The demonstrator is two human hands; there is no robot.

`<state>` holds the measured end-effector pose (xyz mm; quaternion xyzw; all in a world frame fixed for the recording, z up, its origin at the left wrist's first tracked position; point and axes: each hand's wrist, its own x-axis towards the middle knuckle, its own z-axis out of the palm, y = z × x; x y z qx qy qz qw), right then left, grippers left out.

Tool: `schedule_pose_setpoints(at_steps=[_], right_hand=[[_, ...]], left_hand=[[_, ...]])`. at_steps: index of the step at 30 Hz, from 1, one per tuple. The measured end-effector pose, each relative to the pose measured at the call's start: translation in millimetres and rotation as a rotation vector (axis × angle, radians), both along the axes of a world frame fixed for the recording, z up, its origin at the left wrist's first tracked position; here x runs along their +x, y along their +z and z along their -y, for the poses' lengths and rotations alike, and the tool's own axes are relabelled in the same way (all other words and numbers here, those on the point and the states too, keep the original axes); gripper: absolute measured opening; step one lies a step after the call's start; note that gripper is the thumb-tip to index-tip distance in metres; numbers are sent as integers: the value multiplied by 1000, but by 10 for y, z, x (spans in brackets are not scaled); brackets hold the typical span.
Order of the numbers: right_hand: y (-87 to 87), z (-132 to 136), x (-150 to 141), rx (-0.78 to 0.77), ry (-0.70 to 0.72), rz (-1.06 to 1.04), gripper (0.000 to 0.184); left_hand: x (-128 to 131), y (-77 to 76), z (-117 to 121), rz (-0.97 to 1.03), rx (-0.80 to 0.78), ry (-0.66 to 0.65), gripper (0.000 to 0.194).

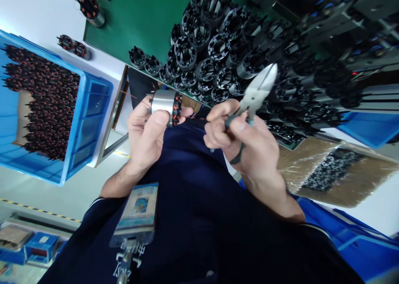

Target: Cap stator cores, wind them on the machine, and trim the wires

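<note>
My left hand [145, 134] is closed round a motor stator [163, 101], a metal ring with black plastic ends and copper windings. Thin copper wire ends stick out from its left side. In my right hand [246, 138] is a pair of side cutters [257, 91], gripped by the handles with the jaws pointing up and away from me. The cutters and the stator are apart. Just beyond both hands, many bare stators [207, 70] with black ends stand crowded along the near edge of the green worktop [140, 18].
A blue crate [89, 122] on the left holds rows of wound stators. A few more wound stators [90, 10] stand near the worktop's left corner. Machinery [368, 10] rises at the back right. A plastic-lined carton [352, 180] with metal rings sits to the right.
</note>
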<state>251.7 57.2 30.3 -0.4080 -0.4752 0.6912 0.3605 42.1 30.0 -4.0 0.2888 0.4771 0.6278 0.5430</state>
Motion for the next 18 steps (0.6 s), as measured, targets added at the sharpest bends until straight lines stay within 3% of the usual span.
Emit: schedule_pose_setpoints(at_steps=[3, 5, 11, 14, 18], right_hand=[[-189, 104, -8, 209, 6, 276, 26], [-220, 171, -56, 331, 83, 382, 18], [-63, 185, -298, 446, 129, 376, 9], [-33, 156, -363, 497, 126, 344, 10], [-55, 168, -371, 503, 109, 306, 11]], left_hand=[[0, -5, -54, -57, 57, 56, 38], [16, 0, -64, -63, 94, 73, 31], [72, -16, -27, -115, 200, 49, 25], [60, -48, 4, -167, 241, 31, 28], [34, -99, 49, -304, 183, 13, 40]])
